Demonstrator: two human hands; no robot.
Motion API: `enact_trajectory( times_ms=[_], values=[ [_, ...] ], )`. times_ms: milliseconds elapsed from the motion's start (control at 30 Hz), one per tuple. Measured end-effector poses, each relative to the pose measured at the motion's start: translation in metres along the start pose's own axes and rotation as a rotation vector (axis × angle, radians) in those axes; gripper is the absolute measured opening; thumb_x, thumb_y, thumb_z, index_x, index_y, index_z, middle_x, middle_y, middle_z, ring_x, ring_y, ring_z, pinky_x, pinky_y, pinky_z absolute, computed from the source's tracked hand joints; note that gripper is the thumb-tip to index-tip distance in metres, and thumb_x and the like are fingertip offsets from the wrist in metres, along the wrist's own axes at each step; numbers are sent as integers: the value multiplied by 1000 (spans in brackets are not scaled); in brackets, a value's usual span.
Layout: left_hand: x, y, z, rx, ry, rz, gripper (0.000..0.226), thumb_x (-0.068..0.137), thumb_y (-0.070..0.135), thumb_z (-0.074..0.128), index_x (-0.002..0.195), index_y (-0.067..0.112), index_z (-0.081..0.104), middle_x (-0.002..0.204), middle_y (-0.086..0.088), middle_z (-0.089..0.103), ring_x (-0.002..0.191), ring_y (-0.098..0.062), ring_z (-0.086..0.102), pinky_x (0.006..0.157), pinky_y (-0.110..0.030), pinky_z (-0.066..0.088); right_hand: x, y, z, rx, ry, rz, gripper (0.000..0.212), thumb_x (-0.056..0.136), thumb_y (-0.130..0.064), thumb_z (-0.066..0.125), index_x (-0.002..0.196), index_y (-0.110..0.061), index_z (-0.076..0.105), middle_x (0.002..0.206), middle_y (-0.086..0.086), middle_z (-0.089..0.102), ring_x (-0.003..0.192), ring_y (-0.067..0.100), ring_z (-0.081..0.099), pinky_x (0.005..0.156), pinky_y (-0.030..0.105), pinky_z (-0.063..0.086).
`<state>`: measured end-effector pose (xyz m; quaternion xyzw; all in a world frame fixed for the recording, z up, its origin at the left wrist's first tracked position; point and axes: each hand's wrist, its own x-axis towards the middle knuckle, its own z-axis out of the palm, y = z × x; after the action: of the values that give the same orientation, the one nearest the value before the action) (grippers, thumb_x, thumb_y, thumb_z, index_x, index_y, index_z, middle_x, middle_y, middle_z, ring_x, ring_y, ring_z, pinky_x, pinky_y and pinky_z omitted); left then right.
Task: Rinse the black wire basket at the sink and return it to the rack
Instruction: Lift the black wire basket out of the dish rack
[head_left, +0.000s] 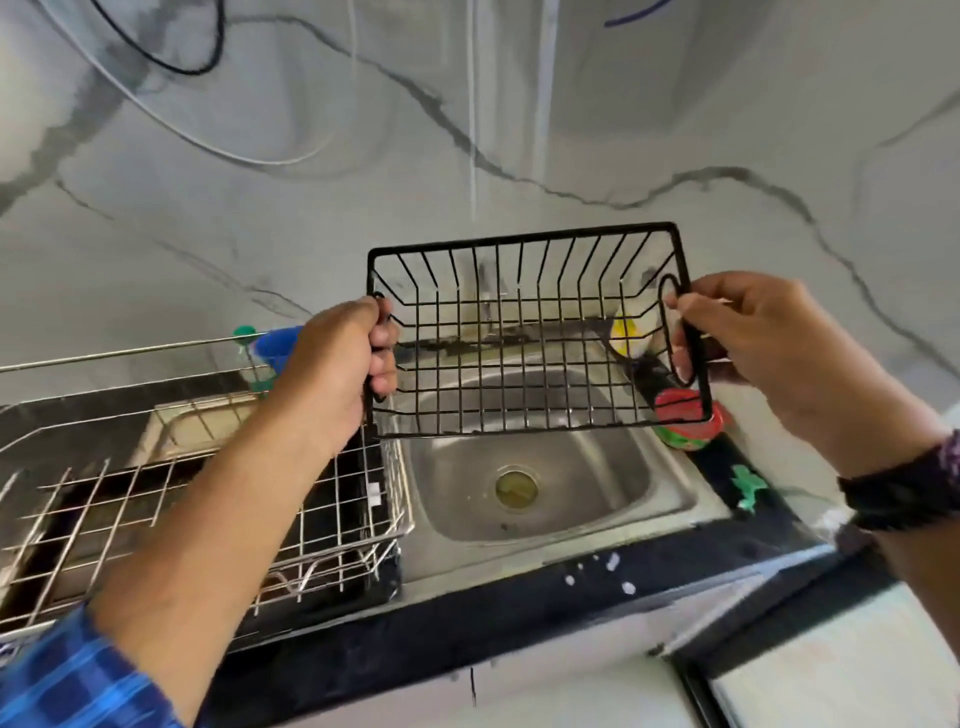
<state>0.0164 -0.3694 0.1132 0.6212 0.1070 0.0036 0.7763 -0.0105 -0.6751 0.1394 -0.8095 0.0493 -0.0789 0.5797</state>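
I hold the black wire basket (535, 332) in the air above the steel sink (670, 499), tilted so its open side faces me. My left hand (332, 374) grips its left end handle. My right hand (753, 338) grips the loop handle on its right end. The basket is empty. The sink's drain (516, 488) shows below it, and the basin looks dry. The faucet is mostly hidden behind the basket's wires. To the left of the sink stands the silver wire dish rack (171, 499), under my left forearm.
A black countertop edge (519, 608) runs along the front. A red and green container (691, 421) and a yellow item (626, 332) sit right of the sink. A blue cup (278, 345) and a green-capped bottle (247, 343) stand behind the rack. A marbled wall rises behind.
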Motion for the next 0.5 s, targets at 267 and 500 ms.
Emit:
enact_trajectory(
  times_ms=[267, 500],
  values=[
    [16, -39, 50, 138, 27, 150, 34, 109, 25, 33, 79, 23, 49, 49, 13, 40, 41, -3, 27, 41, -19, 22, 12, 54, -24, 52, 61, 118, 15, 104, -12, 53, 111, -6, 65, 81, 10, 65, 64, 22, 61, 49, 19, 55],
    [38, -83, 62, 325, 139, 273, 26, 102, 37, 37, 83, 33, 54, 68, 11, 46, 53, -9, 35, 54, -30, 29, 45, 106, -36, 147, -32, 160, 14, 104, -16, 54, 110, -12, 66, 97, 24, 73, 89, 40, 74, 72, 38, 62]
  ],
)
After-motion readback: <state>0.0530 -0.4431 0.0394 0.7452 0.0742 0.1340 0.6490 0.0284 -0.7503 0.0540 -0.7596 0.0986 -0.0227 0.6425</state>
